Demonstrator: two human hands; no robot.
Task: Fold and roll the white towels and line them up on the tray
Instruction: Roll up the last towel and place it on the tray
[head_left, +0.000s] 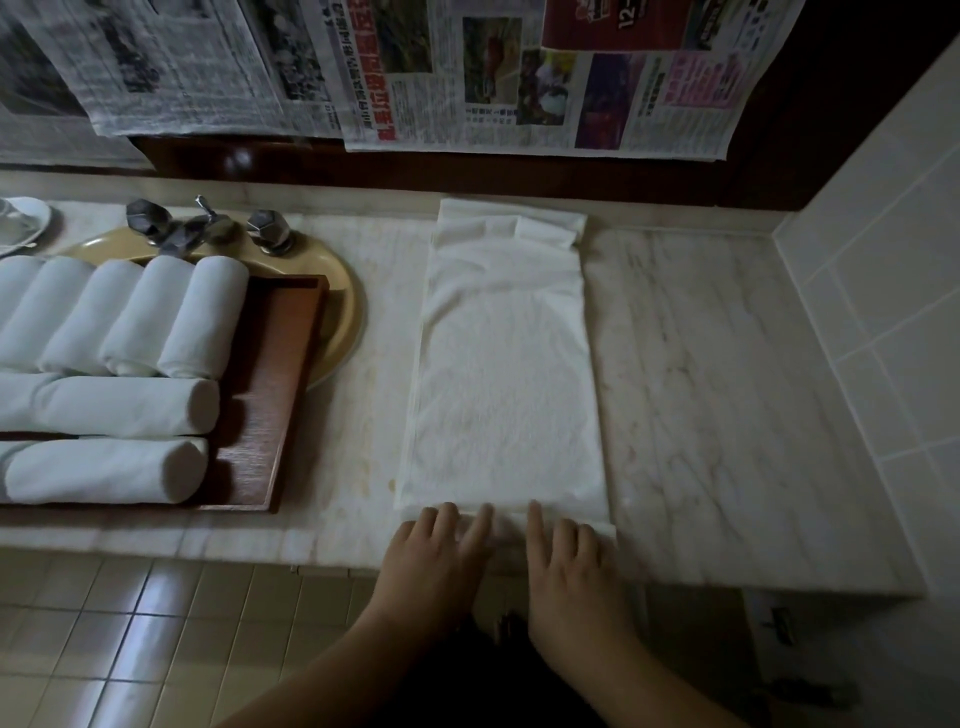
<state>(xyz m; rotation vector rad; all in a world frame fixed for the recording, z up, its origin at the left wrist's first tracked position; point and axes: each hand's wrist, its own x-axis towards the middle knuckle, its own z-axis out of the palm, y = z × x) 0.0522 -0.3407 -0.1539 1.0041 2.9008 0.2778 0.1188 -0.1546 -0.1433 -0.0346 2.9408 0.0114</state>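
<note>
Towel (506, 364) near edge under both hands' (441, 551) fingers.

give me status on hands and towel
Left hand and right hand open, fingers flat on near edge of folded towel. Roll barely started. Seven rolled towels on tray. Nothing blocking.

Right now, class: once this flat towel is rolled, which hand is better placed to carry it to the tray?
Probably the left hand. Both it and the right hand press the folded towel's near edge, but the tray of rolled towels lies on the left.
</note>
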